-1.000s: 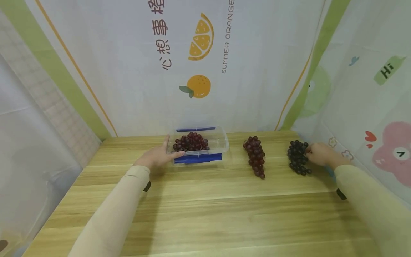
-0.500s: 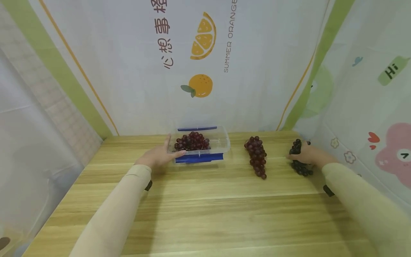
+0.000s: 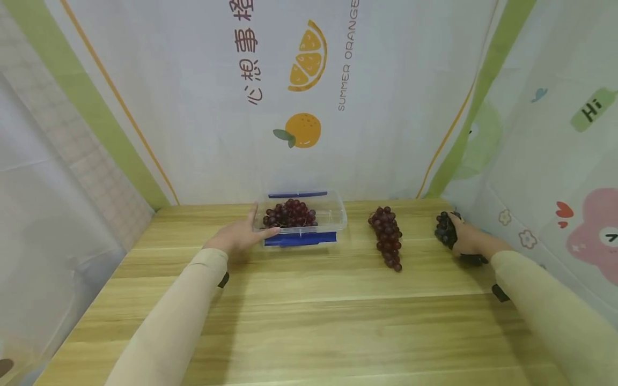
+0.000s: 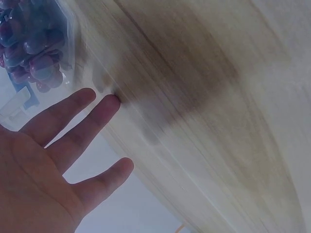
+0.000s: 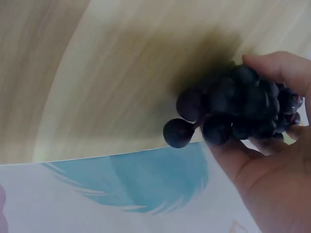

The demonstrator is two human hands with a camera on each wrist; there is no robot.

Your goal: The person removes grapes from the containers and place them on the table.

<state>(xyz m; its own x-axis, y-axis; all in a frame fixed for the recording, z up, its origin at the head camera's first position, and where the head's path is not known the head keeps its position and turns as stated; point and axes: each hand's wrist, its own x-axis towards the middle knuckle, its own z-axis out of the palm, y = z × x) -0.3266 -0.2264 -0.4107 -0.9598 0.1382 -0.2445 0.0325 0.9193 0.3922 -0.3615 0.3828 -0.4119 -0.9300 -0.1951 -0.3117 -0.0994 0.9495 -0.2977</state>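
Note:
A clear plastic container (image 3: 333, 220) with blue side clips stands at the back of the table, with a bunch of red grapes (image 3: 289, 213) inside its left half. My left hand (image 3: 236, 236) is at the container's left end, thumb along the front rim. In the left wrist view, that hand's fingers (image 4: 80, 133) are straight and spread beside the container wall. On the far right, my right hand (image 3: 468, 237) holds a bunch of black grapes (image 5: 243, 102), thumb on one side and fingers round the other. Another bunch of red grapes (image 3: 386, 236) lies between container and right hand.
The wooden table (image 3: 309, 321) reaches back to a printed white curtain (image 3: 217, 134). A second printed curtain (image 3: 545, 161) borders the right side, close to my right hand. White cloth (image 3: 38, 214) hangs along the left.
My right hand has moved from beside the black grapes to over them, and now grips them. My left hand, the container and the red grapes stay put; the head view shifts slightly.

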